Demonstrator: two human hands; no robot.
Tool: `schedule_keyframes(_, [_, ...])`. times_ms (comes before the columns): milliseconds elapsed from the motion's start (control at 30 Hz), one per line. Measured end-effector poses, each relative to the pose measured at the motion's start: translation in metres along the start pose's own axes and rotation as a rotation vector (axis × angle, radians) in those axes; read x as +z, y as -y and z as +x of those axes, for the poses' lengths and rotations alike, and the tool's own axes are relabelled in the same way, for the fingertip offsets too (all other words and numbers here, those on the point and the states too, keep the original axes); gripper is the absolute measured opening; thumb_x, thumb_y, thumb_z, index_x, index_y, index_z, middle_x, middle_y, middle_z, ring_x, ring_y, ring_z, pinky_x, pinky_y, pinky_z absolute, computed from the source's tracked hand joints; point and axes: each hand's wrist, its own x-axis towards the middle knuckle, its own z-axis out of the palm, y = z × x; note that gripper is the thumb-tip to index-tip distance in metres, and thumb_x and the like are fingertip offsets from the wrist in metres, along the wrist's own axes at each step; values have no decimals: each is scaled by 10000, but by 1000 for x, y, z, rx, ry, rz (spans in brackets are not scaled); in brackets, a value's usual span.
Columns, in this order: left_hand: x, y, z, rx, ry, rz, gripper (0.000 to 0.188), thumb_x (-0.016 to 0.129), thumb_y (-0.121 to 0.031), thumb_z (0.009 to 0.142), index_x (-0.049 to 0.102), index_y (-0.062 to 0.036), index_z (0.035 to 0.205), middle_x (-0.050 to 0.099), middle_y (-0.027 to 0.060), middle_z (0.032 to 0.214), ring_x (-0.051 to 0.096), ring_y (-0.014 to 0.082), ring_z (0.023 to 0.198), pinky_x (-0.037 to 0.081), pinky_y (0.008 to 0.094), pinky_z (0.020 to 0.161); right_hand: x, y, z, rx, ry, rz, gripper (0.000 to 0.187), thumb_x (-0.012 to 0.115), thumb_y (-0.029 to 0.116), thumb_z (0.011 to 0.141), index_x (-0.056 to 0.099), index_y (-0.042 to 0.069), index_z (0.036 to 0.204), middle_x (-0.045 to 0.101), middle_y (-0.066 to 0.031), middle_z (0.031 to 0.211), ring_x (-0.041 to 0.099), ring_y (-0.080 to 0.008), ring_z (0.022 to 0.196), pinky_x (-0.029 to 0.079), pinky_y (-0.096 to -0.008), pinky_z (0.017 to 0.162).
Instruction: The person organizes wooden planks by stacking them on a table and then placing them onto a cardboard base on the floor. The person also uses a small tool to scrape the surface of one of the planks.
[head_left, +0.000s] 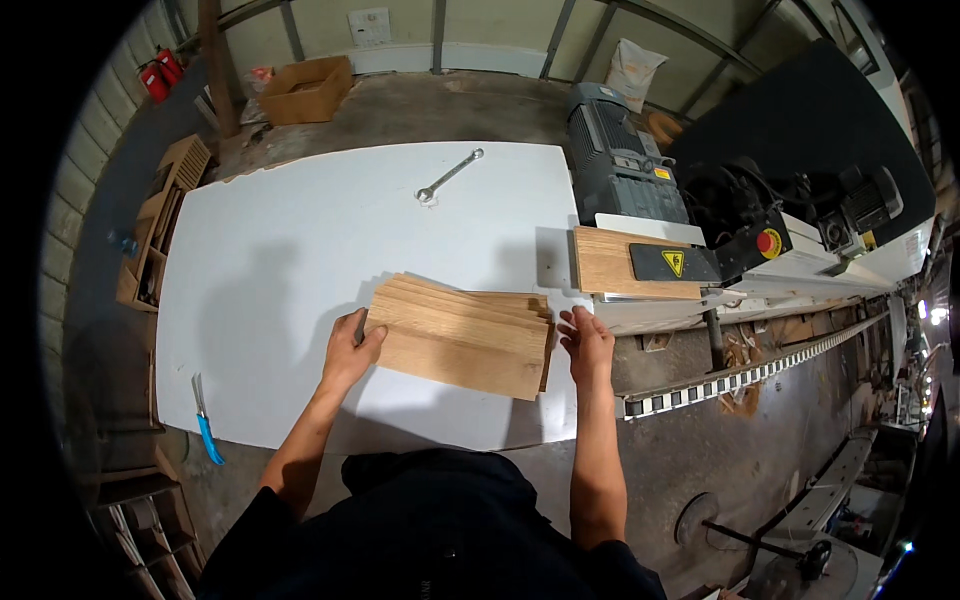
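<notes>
Several boards [455,345] stretch crosswise: left hand [349,355] grips their left end; right hand [590,345], fingers parted, just off the right.

The thin boards [455,345] over the middle of the table [350,215] look like bare wood, matt and smooth, their grain running in plain streaks. The tabletop is smooth and white with a dull sheen, roughly chipped along the left part of its far edge. Near that edge, toward the right, the combination wrench [450,175] is shiny bare metal. By the near left corner, the hand tool [209,438] has metal tips and a blue handle, plastic by its look. Past the right edge I see a motor [610,130] in ribbed, grey-painted metal; beyond the far edge, a matt cardboard box [305,95].
</notes>
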Motion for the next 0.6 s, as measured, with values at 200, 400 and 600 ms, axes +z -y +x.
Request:
schedule_keyframes(200, [7, -27, -2, 272, -136, 83, 599, 664, -309, 809, 497, 48, 1261, 464, 247, 1280, 412, 355, 1240, 437, 386, 929, -4, 11, 56, 154, 37, 419, 464, 603, 481, 877, 541, 44, 1020, 653, -100, 995, 593, -210, 848, 465, -327, 743])
schedule_keyframes(400, [-2, -26, 30, 13, 126, 235, 639, 692, -333, 795, 494, 63, 1256, 544, 227, 1219, 527, 329, 1127, 452, 357, 917, 7, -11, 6, -80, -90, -427, 595, 710, 458, 806, 587, -51, 1088, 610, -136, 1072, 551, -179, 982, 446, -338, 850])
schedule_keyframes(600, [-2, -19, 43, -242, 594, -541, 673, 761, -327, 759, 504, 66, 1242, 594, 188, 1163, 589, 260, 1071, 475, 344, 898, 18, -32, -33, -93, 130, -691, 546, 748, 399, 787, 592, -67, 1025, 617, -99, 840, 578, -156, 742, 478, -280, 648])
